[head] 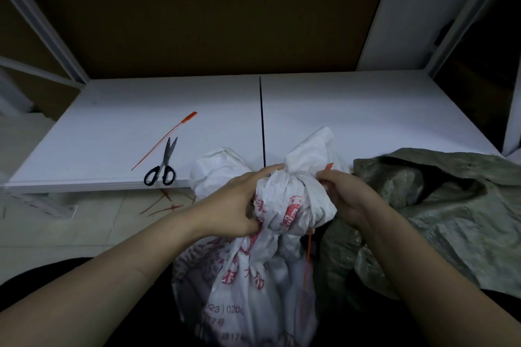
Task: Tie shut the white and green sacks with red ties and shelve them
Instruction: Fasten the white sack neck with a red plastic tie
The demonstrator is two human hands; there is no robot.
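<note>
White sack (253, 276) | red print, perhaps "0200" | left hand (234, 200), right hand (348, 200) grip neck

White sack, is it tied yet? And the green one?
Nothing finished. The left hand and right hand grip the printed white woven sack at its neck, a red plastic tie dangling there. Left: the crumpled green woven sack gapes untied, a spare red tie on the white shelf.

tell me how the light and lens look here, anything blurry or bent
Head view: dim, dark corners; the lens bows the shelf uprights outward; the white shelf board is brightest, without glare; scissors look sharp; print low on the white sack is soft.
</note>
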